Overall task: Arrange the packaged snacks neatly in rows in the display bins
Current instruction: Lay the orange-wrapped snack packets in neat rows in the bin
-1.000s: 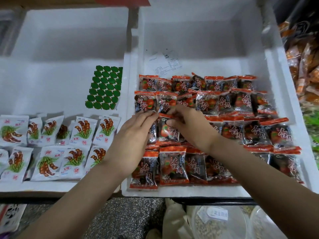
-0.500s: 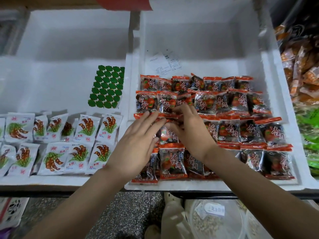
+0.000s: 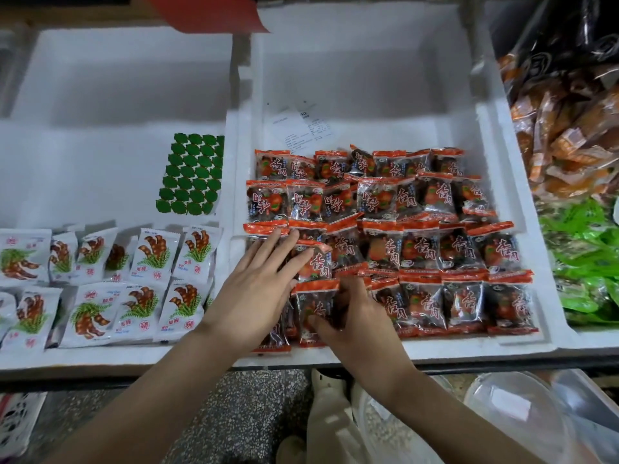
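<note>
1. The right bin (image 3: 469, 349), a white foam box, holds the red packets (image 3: 418, 252) in four overlapping rows, running from the middle of the bin to its near rim.
2. The left hand (image 3: 254, 289) lies flat with straight fingers on the left end of the two nearer rows; its fingertips reach the third row from the far side.
3. The right hand (image 3: 355, 316) grips one near-row packet (image 3: 313, 301), fingers curled at its right edge and thumb pressed on its front, just beside the left hand.
4. A paper slip (image 3: 301, 128) lies on the bin floor beyond the far row.
5. The left bin (image 3: 83, 162) holds white packets (image 3: 147, 252) in two near rows, with a green sticker sheet (image 3: 192, 175) farther back.
6. Orange packages (image 3: 562, 135) and green packages (image 3: 579, 262) fill the far right.
</note>
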A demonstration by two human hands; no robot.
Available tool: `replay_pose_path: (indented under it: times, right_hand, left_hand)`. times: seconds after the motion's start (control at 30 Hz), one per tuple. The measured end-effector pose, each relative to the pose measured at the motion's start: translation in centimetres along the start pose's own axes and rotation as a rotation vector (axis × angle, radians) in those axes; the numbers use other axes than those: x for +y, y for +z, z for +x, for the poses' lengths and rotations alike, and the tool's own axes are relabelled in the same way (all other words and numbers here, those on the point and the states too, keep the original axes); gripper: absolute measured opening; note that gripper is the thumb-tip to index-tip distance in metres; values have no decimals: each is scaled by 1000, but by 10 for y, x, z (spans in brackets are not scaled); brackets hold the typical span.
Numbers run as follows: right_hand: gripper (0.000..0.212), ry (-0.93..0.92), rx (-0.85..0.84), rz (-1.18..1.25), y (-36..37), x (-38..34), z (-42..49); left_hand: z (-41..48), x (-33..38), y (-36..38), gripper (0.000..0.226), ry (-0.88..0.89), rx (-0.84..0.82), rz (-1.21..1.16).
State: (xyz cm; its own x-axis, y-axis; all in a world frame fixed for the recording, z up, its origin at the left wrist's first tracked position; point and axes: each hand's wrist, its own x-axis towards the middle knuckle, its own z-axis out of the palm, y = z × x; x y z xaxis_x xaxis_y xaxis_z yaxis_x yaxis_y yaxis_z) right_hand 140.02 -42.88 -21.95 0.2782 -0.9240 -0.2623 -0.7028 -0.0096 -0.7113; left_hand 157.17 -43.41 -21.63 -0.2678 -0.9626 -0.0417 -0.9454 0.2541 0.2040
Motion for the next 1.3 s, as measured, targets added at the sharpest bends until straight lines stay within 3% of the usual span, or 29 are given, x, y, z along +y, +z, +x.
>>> replay_pose_path:
  times: [0.13, 0.23, 0.33, 0.43, 0.63, 0.77, 0.97, 1.1, 1.3]
  right_hand:
    - [23, 38, -48, 154, -25, -1, -2]
    - [25, 51, 52, 336, -59, 2, 8]
    - [22, 18, 144, 187, -80, 5, 31]
    - [15, 12, 102, 70, -77, 1, 53]
    - [46, 37, 78, 10, -59, -8, 64]
    - [55, 27, 107, 69, -50, -4, 65]
    - [63, -20, 158, -288, -45, 0, 61]
    - [67, -168, 193, -380, -43, 3, 58]
    - [55, -391, 268, -536, -38, 10, 52]
  left_hand:
    - [1, -1, 2, 47, 7, 31, 55]
    - [2, 1, 4, 45, 6, 62, 87]
    - [5, 7, 4, 44, -9, 83, 110]
    - [10, 14, 6, 52, 38, 82, 115]
    - [15, 15, 13, 52, 69, 148, 183]
    - [13, 11, 16, 54, 62, 180, 157]
    - [12, 8, 17, 57, 56, 151, 122]
    - [12, 10, 14, 57, 59, 138, 106]
    - [4, 7, 0, 57, 91, 155, 17]
